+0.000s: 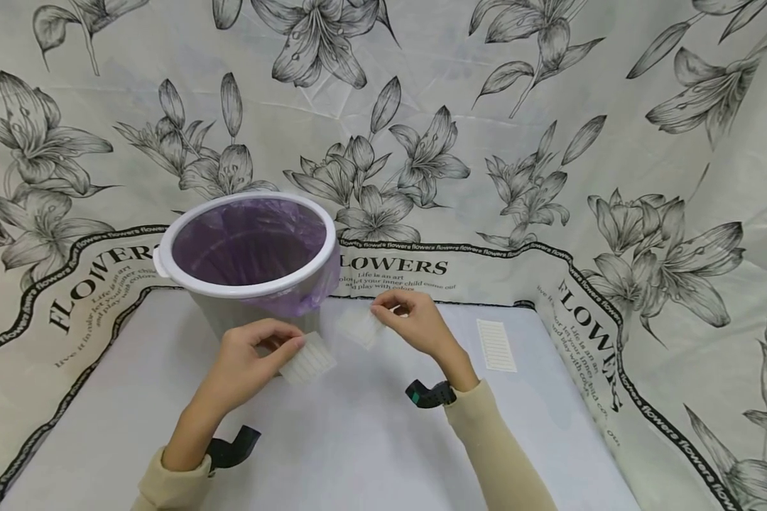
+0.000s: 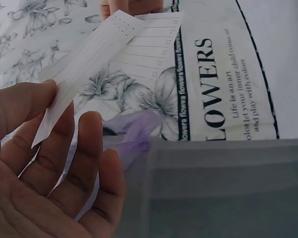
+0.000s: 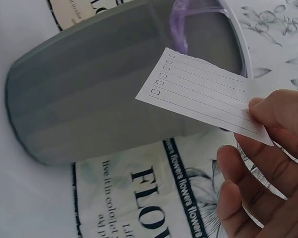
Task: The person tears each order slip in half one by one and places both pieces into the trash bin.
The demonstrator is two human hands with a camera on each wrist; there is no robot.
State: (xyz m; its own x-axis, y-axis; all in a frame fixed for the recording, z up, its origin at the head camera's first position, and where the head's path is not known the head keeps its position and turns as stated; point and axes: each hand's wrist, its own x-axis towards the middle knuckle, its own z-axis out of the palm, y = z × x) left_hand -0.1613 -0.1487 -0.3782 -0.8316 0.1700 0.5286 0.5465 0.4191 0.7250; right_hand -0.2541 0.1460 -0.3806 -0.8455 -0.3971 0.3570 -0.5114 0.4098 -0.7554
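Observation:
My left hand [image 1: 246, 365] pinches a piece of white lined paper [image 1: 308, 358] between thumb and fingers, just in front of the bin. My right hand [image 1: 418, 326] pinches a second lined piece of paper [image 1: 361, 328], to the right of the bin. In the right wrist view, this paper [image 3: 203, 94] has small checkboxes along one end, and one long edge looks slightly ragged. The left wrist view shows the left piece [image 2: 84, 74] nearly edge-on, partly in front of the other one. The two pieces are apart in the head view.
A grey trash bin [image 1: 207, 312] with a white rim [image 1: 256, 289] and a purple bag liner [image 1: 243, 241] stands at the back left of the white table [image 1: 358, 440]. Another lined paper [image 1: 496, 345] lies flat at the right. Flower-printed cloth [image 1: 422, 206] hangs behind.

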